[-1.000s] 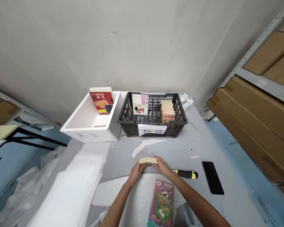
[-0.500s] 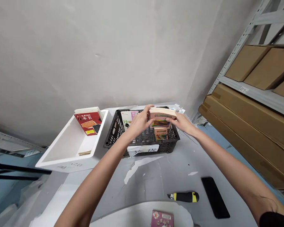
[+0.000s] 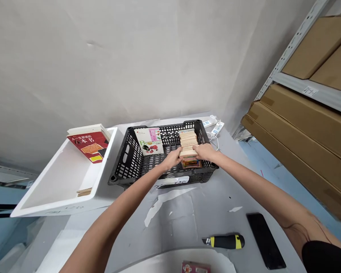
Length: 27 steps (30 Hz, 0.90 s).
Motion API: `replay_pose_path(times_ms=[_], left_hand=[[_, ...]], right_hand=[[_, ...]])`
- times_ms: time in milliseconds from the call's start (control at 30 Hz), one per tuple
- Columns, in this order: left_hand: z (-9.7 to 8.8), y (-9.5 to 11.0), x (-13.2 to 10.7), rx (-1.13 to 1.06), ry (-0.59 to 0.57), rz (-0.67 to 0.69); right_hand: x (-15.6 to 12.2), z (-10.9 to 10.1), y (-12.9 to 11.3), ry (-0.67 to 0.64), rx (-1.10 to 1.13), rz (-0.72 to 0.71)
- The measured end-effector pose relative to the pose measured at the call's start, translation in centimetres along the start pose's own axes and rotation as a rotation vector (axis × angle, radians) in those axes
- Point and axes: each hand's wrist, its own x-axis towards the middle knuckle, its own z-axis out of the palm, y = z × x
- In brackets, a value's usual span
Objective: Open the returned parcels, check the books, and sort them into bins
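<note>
A black plastic basket stands on the grey table, and a row of small books is packed along its right side. My left hand is closed on the left edge of the row's front end. From the opposite side, my right hand grips the same small books, thumb on top. Under and before my fingers shows a colourful cover, partly hidden. A larger white and pink book leans against the basket's left end.
To the left stands a white foam box with a red book inside. Nearer lie a utility knife, a black phone and a purple box. A power strip sits behind the basket. Shelves with cardboard boxes rise at right.
Both hands have lowered the small books from above the basket's rim down into its right side, where they now line up with the row. The view has shifted slightly.
</note>
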Motion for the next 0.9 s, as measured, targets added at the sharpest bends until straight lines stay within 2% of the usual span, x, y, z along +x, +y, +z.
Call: replay_pose_path(times_ms=[167,333,467,633,767,900], left_hand=[[3.2,-0.9,2.0,0.019,-0.093,-0.047],[4.7,-0.4,4.4,0.086,-0.174,-0.164],[4.6,0.5,5.3,0.143,-0.207,-0.262],[3.5,0.6,5.2,0.141,-0.232,-0.310],[2.8,0.4,5.0,0.106,-0.244,-0.361],[2.9,1.1,4.7,0.000,-0.228,-0.376]], right_hand=[[1.5,1.8,-1.1,-0.028,-0.079,-0.027],[3.3,3.1,-1.1,-0.058,-0.103,0.004],[4.3,3.3,-0.7,-0.030,-0.104,0.016],[4.6,2.8,-0.3,-0.041,-0.073,0.014],[4.8,2.3,-0.9,-0.057,-0.059,0.033],[4.7,1.6,-1.6,-0.071,-0.054,0.075]])
